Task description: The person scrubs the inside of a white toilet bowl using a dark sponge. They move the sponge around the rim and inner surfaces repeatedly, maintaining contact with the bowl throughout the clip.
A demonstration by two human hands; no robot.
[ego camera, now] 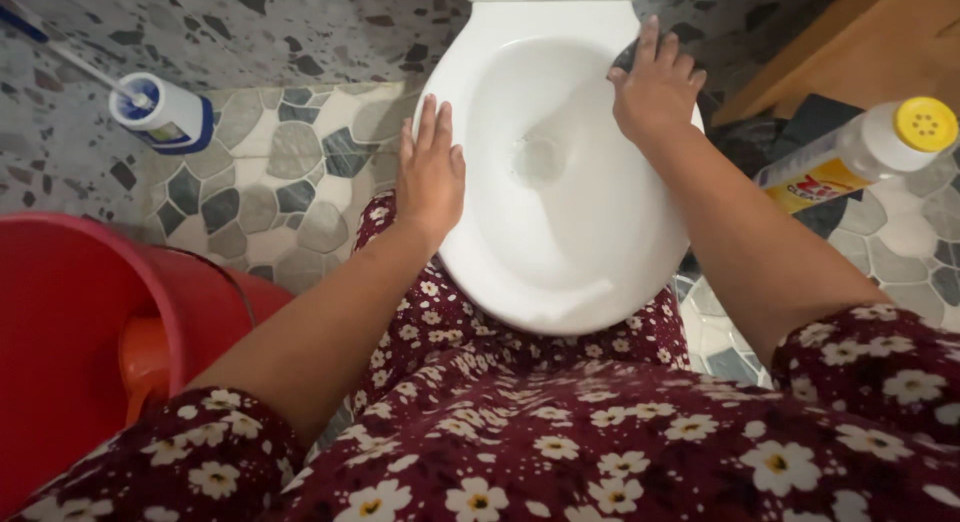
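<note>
Fingers of the right hand (pixel 655 87) pressed a dark cloth (pixel 627 54) against the toilet rim (pixel 445 77), cloth just beyond the fingertips; the left hand (pixel 430 172) lay flat, released, opposite.

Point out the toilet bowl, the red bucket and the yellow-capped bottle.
toilet bowl (pixel 470 244), head view, left rim
red bucket (pixel 70 312), head view, inner wall
yellow-capped bottle (pixel 880 147), head view, clear shoulder below the cap

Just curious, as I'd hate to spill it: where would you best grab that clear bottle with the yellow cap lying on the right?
Grip the clear plastic bottle with the yellow cap around its mid-body from above: it lies tilted, body exposed, while the cap looks too small for a secure hold.
</note>
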